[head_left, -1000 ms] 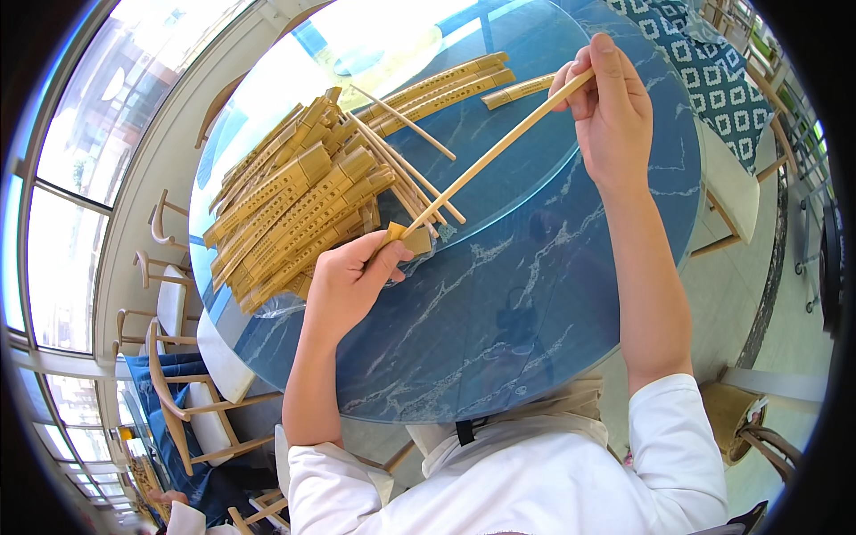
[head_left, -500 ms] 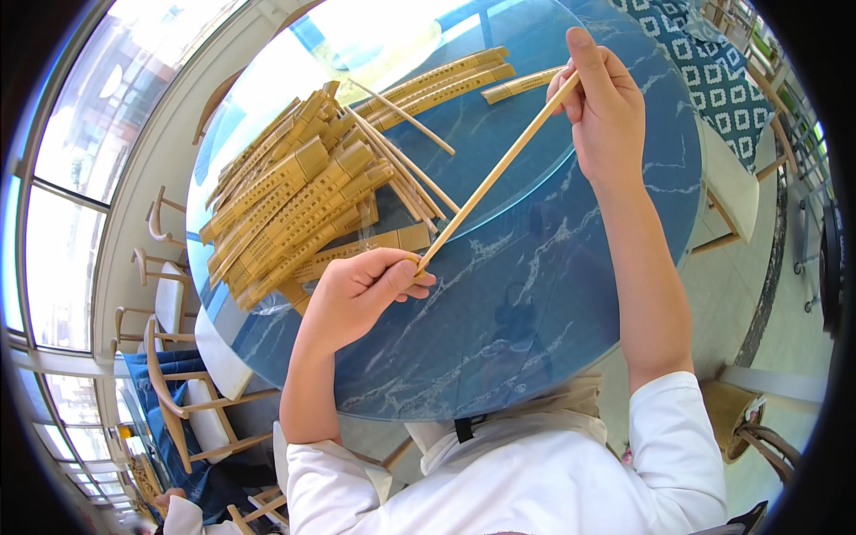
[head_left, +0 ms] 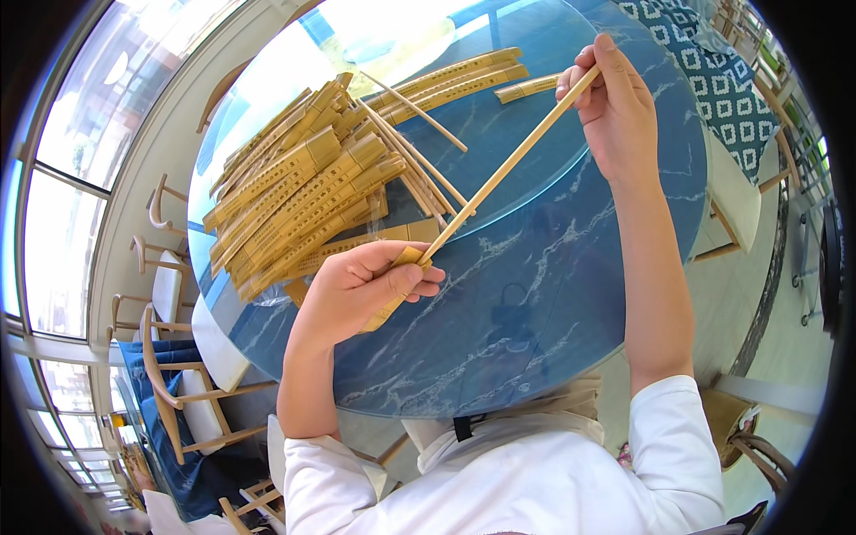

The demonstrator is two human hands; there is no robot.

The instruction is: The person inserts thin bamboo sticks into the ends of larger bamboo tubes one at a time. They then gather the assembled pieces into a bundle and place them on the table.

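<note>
My left hand (head_left: 361, 290) is closed around a tan paper chopstick sleeve (head_left: 383, 315), whose mouth shows at the thumb and whose other end comes out below the palm. High on the right, my right hand (head_left: 620, 116) pinches the upper end of wooden chopsticks (head_left: 510, 166); whether it is one or a pair pressed together I cannot tell. They slant down to the left, their lower tip at the sleeve's mouth. Beyond my left hand lies a large heap of printed paper sleeves (head_left: 290, 192). Several loose chopsticks (head_left: 419, 165) lie along its right side.
The round blue marbled table (head_left: 499, 357) carries a raised glass turntable (head_left: 535, 192). More sleeves (head_left: 464, 82) lie at the back, with a single sleeve (head_left: 528, 88) by my right hand. Wooden chairs (head_left: 201, 406) stand at the left; a patterned cloth (head_left: 722, 98) hangs at the right.
A paper sleeve now shows clearly in my left hand, below the palm and at the thumb. The chopsticks' lower tip stays there; my right hand has shifted slightly right.
</note>
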